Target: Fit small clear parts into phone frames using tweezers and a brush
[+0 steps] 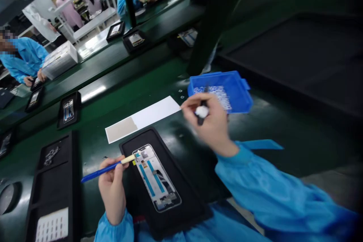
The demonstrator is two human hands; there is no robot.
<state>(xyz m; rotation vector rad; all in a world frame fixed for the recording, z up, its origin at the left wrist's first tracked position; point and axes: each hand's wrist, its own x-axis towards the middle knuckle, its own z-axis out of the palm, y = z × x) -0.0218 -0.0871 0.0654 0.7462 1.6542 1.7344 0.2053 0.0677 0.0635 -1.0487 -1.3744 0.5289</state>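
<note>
A phone housing (157, 181) with blue strips lies in a black tray (187, 200) in front of me. My left hand (113, 185) grips a blue pen-like tool (99, 172), whose pale tip reaches the upper left corner of the housing. My right hand (211, 124) is closed around a dark tool with a white round part (202, 111), near the right end of a white paper strip (153, 115). Just behind that hand sits a blue bin (241, 96) holding many small white pieces.
A black compartment tray (52, 185) with small parts stands at the left. Phone trays (69, 109) line the bench beyond. A dark post (218, 19) rises behind the bin. Co-workers in blue sit across the line.
</note>
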